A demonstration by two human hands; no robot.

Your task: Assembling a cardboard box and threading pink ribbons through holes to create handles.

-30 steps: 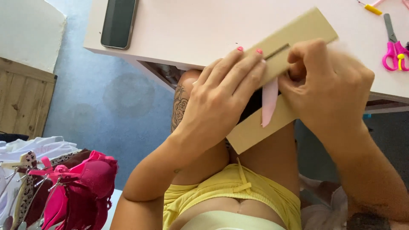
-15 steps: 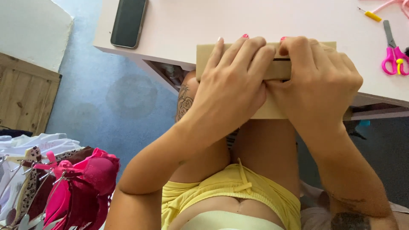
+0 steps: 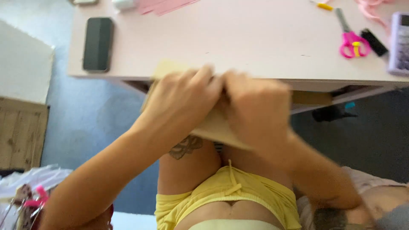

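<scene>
Both my hands grip a flat tan cardboard piece (image 3: 213, 127) held over my lap, just below the front edge of the pale pink table (image 3: 238, 47). My left hand (image 3: 181, 102) covers the cardboard's left part, fingers curled over its top edge. My right hand (image 3: 255, 110) clamps the right part, its fingers meeting the left hand's. The picture is blurred by motion, so the pink strip seen earlier is hidden.
On the table lie a black phone (image 3: 98, 44) at left, pink-handled scissors (image 3: 351, 40) at right, a small black object (image 3: 374, 41), a calculator (image 3: 400, 42) and pink paper sheets (image 3: 166, 5) at the back. A wooden crate (image 3: 21, 134) stands on the blue floor at left.
The cardboard has tilted and dropped lower toward my lap, and both hands have closed tighter together over its top edge. The camera view has shifted, showing more of the table.
</scene>
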